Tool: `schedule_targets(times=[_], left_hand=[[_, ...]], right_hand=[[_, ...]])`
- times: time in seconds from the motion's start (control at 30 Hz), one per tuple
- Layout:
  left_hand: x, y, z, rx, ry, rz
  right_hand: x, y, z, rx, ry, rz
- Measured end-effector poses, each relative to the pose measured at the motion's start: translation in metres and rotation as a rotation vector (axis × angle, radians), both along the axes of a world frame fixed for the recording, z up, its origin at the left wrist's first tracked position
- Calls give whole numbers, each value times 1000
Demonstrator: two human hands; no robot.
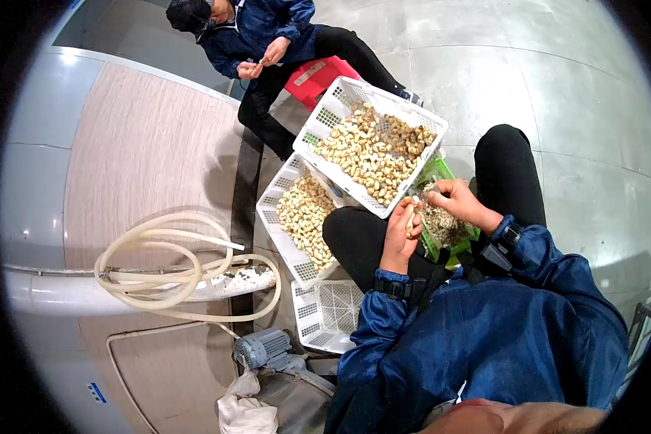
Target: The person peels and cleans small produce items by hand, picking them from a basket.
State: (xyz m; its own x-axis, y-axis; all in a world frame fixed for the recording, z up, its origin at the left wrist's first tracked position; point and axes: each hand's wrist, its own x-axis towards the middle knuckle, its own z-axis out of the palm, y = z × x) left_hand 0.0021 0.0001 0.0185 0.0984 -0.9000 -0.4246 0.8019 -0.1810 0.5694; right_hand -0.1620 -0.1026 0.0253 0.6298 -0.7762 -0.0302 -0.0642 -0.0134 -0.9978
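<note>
Left grip [398, 235] holds at least one mushroom [411, 223] (right grip [461, 205] unclear) near three crates [338, 307] and one green basket [442, 171].

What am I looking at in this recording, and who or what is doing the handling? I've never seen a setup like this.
There is no machine arm here, just a person using two bare hands. The single picture comes from a camera worn on that person's head, looking forward and down, so their blue sleeves and dark trousers appear from below.

The left hand holds a pale piece, perhaps mushroom. The right hand is pinched above a green basket of darker scraps; whatever it grips is too small to make out.

A white upper crate and a lower crate hold many similar pieces. A third crate sits nearer the wearer. Across from them sits another person, a co-worker.
</note>
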Motion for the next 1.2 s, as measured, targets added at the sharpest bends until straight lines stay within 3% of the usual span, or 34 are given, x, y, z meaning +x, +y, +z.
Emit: schedule_targets(times=[0.13,0.33,0.53,0.63,0.87,0.9,0.97,1.03,1.1,1.2], left_hand=[[1,1,-6,-7,-98,-5],[2,2,-11,3,-366,1],[1,1,-11,-6,-351,10],[2,2,-10,-2,-375,8],[4,-1,-8,44,-326,-23],[6,-2,-1,32,-289,-26],[6,-2,18,101,-202,129],[36,-3,12,23,-87,281],[75,-2,22,-242,149,600],[120,7,39,-433,217,700]], right_hand=[[1,2,6,21,-98,53],[2,-1,-4,-215,-160,102],[0,2,12,8,-75,62],[4,0,0,-174,-176,89],[2,2,-2,-77,16,-20],[5,-1,-11,-274,-11,-63],[5,-4,-29,-182,24,-74],[3,1,-2,-127,6,-89],[2,-7,-27,-125,66,-87],[4,-6,-29,-159,23,-101]])
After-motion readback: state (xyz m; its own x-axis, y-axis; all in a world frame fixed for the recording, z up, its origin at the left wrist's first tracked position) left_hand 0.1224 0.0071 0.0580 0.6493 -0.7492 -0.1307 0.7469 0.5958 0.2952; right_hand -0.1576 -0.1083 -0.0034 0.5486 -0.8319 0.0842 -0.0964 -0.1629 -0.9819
